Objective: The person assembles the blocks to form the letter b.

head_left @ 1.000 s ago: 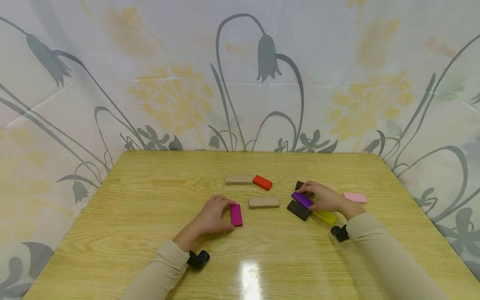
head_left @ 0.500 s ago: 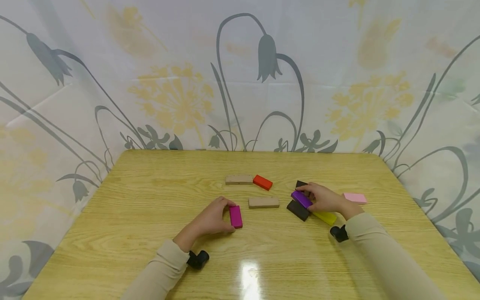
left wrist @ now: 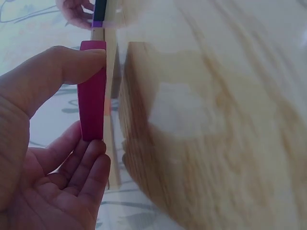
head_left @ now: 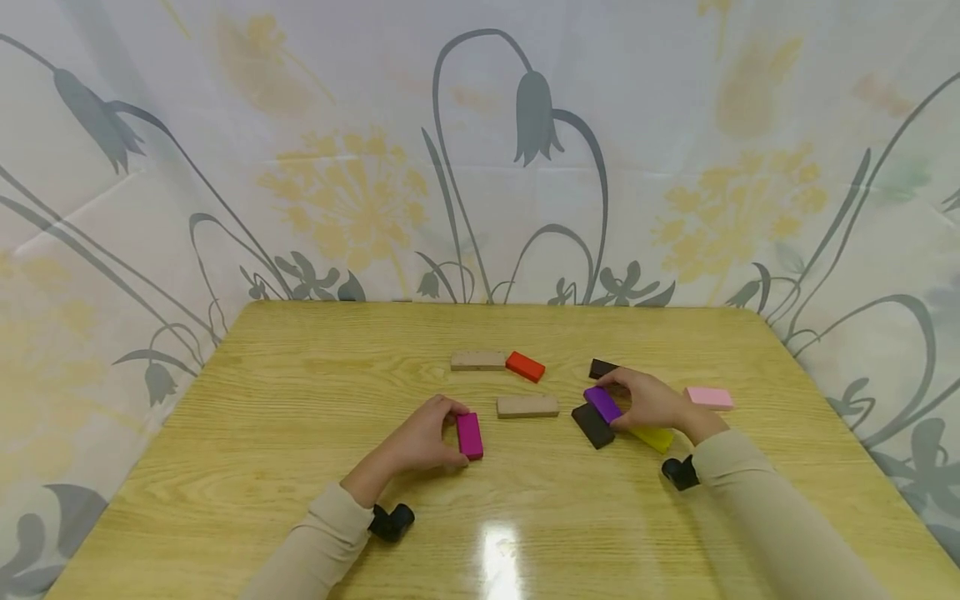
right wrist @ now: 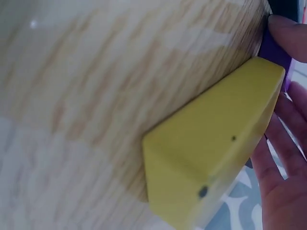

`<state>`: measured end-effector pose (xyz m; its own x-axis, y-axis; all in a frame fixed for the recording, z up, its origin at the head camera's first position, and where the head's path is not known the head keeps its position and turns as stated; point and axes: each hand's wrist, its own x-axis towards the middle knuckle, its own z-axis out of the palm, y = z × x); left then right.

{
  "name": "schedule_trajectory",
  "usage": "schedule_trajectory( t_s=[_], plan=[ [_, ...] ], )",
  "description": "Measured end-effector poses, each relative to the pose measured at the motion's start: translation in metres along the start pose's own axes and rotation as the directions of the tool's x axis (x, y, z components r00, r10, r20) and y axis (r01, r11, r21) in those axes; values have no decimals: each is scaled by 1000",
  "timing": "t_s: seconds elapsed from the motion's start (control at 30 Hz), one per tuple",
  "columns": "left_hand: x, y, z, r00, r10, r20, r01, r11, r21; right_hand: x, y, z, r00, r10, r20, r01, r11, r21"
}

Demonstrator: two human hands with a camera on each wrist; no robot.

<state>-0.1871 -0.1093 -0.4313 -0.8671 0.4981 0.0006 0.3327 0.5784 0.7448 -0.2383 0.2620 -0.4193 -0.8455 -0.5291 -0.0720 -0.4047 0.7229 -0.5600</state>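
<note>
My left hand (head_left: 420,443) pinches a magenta block (head_left: 470,436) by its two ends, thumb at the near end and fingers at the far end. In the left wrist view the magenta block (left wrist: 92,100) stands between thumb and fingertips. To the right, my right hand (head_left: 651,403) holds a purple block (head_left: 598,402) between thumb and fingers. A black block (head_left: 592,426) lies against the purple block's near left side. Under and beside the right hand is a yellow block (head_left: 654,437), partly hidden; it fills much of the right wrist view.
Behind the right fingers lies another dark block (head_left: 602,367), partly covered. A pink block (head_left: 708,398) is right of that wrist. Two tan blocks, one farther back (head_left: 477,361) and one nearer (head_left: 527,407), and a red block (head_left: 525,367) lie mid-table. Patterned cloth (head_left: 480,208) hangs beyond the table.
The left hand and magenta block have shifted slightly nearer and left. By the right hand, the purple block and the near black block have turned a little, the black one also sliding nearer.
</note>
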Motion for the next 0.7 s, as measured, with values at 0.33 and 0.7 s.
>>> schedule_trajectory(
  t_s=[0.33,0.7],
  plan=[
    [-2,1,2,1000,19,20,-19,1000,-4,3,-2,4,999,-37,7,38,999,-40],
    [-3,7,10,999,38,5,-38,999,17,6,-3,7,996,33,-85,-36,999,-38]
  ],
)
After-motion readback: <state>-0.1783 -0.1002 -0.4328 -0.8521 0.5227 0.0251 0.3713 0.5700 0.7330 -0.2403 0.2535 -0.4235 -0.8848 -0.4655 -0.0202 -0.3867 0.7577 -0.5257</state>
